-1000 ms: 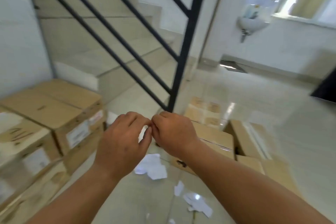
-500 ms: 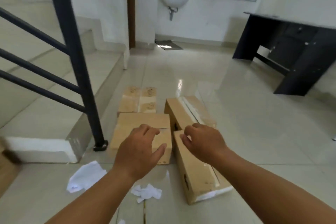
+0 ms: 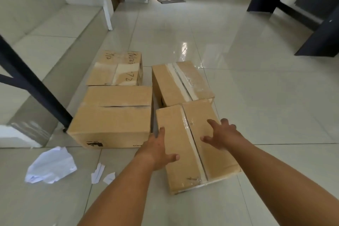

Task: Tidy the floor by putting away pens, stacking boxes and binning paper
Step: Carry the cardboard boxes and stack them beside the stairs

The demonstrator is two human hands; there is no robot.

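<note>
1. The tiled floor point(image 3: 256, 97) carries four cardboard boxes in a loose block directly ahead of me, none stacked yet.
2. The large box point(image 3: 113, 115) sits front left, lying crosswise to my view. A narrow gap separates it from the box I'm going for.
3. The near box point(image 3: 180, 130) is the target. It lies front right, directly under both hands, with its long axis running away from me and its far end swung slightly left. The far end nearly meets the taped box point(image 3: 179, 80) behind it.
4. My left hand point(image 3: 157, 148) is at the box's left edge. Its fingers are straight and reach into the gap, and the thumb is splayed over the top.
5. My right hand point(image 3: 222, 134) is spread wide over the right half of the top, short of the right edge. I cannot tell whether it touches the cardboard.
6. Both hands are about equally near, so I judge a two-handed side clamp across the short axis comes next. The right hand has to travel outward first.
7. Crumpled paper point(image 3: 51, 165) and small scraps point(image 3: 98, 170) lie to my left, well apart from either hand.
</note>
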